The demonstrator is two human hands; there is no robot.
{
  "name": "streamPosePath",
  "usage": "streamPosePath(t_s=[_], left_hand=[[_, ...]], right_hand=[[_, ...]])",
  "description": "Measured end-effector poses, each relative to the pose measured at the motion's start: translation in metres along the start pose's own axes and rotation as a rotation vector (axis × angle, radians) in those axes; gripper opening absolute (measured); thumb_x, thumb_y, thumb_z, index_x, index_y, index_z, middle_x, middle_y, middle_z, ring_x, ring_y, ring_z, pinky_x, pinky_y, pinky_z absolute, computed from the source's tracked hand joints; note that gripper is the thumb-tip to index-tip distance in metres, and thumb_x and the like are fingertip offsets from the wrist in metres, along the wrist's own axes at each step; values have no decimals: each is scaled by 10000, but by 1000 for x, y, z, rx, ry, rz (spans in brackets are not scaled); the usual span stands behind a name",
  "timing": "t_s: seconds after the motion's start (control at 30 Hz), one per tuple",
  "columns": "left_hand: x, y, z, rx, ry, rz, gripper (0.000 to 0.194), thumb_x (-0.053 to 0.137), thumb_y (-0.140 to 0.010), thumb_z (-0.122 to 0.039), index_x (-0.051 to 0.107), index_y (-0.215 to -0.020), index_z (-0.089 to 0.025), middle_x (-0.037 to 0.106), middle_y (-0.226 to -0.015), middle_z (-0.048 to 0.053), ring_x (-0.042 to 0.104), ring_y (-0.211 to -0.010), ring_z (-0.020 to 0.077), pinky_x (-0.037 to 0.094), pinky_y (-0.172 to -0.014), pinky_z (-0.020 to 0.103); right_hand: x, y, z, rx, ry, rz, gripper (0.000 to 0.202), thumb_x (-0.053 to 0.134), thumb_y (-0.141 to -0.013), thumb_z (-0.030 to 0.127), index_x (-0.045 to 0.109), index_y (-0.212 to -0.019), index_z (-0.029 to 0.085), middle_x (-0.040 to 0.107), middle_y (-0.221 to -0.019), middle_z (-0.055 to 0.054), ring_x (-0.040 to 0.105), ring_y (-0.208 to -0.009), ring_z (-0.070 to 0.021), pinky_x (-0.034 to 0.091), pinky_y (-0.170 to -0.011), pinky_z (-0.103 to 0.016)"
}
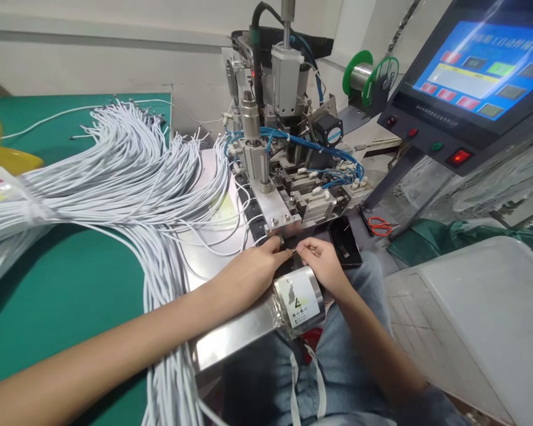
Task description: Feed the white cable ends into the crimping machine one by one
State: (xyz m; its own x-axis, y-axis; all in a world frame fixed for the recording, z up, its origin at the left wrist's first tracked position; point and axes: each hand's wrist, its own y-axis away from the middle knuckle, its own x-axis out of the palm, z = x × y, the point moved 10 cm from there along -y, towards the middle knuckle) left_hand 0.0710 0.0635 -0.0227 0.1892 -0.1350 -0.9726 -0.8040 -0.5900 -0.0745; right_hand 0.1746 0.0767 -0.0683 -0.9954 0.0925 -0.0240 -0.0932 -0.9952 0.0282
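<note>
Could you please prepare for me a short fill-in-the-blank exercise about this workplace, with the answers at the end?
1. At the front of the machine, the right hand is farther from the cable bundle than the ____ hand.
2. The cable bundle lies partly on a tabletop coloured ____.
3. The background of the lit screen is ____.
4. The cables in the bundle are ____ in colour.

Missing words: left; green; blue; white.

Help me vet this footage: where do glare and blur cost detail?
In the head view, pale glare streaks the soft-looking screen; the metal base shines whitish; fine detail between left hand and right hand is too soft to tell.
</note>
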Motion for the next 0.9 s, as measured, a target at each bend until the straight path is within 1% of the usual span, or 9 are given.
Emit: streamPosePath(t_s=[0.13, 0.23, 0.37, 0.5, 0.6, 0.67, 0.8, 0.87, 0.9], left_hand=[[0, 1, -1, 7, -53, 0, 433, 399, -790, -61, 542, -1166, -224, 465, -870, 28, 510, -581, 119, 418, -538, 256], [-4, 0, -6, 25, -100, -13, 435, 418, -771, -53, 544, -1156, -212, 461, -871, 28, 495, -559, 117, 409, -516, 257], [-8, 0, -13, 58, -147, -2, 436, 402, -768, -28, 539, -1153, -181, 464, -868, 31, 487, -546, 115, 420, -515, 260], [-6, 0, -16, 80, -195, 16, 410, 394, -780, -26, 530, -1148, -146, 478, -905, 54, 524, -585, 133, 450, -536, 275], [-5, 0, -16, 79, -213, 28, 387, 388, -793, -29, 530, -1137, -137, 485, -895, 58, 539, -589, 135, 464, -549, 279], [-5, -1, -17, 77, -220, 43, 373, 391, -796, -31, 537, -1122, -135, 495, -898, 60, 549, -593, 134, 471, -561, 279], [-9, -1, -19, 67, -224, 65, 370, 414, -785, -45, 539, -1124, -128, 523, -938, 76, 564, -594, 141, 467, -549, 283], [-14, -1, -18, 34, -233, 74, 356, 422, -772, -50, 562, -1087, -142, 539, -905, 68, 562, -570, 147, 449, -517, 284], [-17, 0, -18, 13, -246, 87, 324, 424, -762, -49, 589, -1022, -149, 548, -866, 61, 564, -563, 156, 438, -507, 286]], right_hand=[[2, -3, -3, 53, 20, 51, 192, 557, -684, 337, 548, -648, 149, 464, -521, 37, 409, -492, -87, 301, -483, -226], [5, -3, -5, 73, 25, 82, 204, 550, -683, 353, 527, -631, 157, 426, -488, 52, 363, -465, -78, 273, -468, -225], [7, -2, -9, 89, -3, 84, 206, 541, -688, 361, 508, -631, 167, 373, -458, 72, 308, -434, -69, 242, -449, -222], [6, -3, -8, 96, -17, 47, 214, 556, -687, 363, 530, -648, 154, 463, -524, 42, 384, -469, -75, 275, -469, -223], [6, -5, -6, 103, -4, 50, 227, 572, -673, 368, 518, -617, 155, 467, -527, 40, 392, -474, -73, 273, -474, -222], [9, -5, -11, 150, -31, 81, 235, 577, -664, 374, 498, -606, 160, 444, -514, 48, 372, -462, -69, 247, -458, -216], [22, 0, -26, 273, -160, 203, 276, 558, -696, 391, 428, -587, 173, 397, -521, 59, 314, -443, -58, 202, -434, -210], [25, 2, -27, 271, -175, 224, 304, 547, -714, 395, 389, -570, 178, 359, -514, 65, 279, -439, -56, 189, -431, -211], [24, 2, -27, 257, -166, 220, 316, 546, -716, 401, 372, -567, 182, 334, -506, 70, 260, -438, -56, 179, -430, -211]])
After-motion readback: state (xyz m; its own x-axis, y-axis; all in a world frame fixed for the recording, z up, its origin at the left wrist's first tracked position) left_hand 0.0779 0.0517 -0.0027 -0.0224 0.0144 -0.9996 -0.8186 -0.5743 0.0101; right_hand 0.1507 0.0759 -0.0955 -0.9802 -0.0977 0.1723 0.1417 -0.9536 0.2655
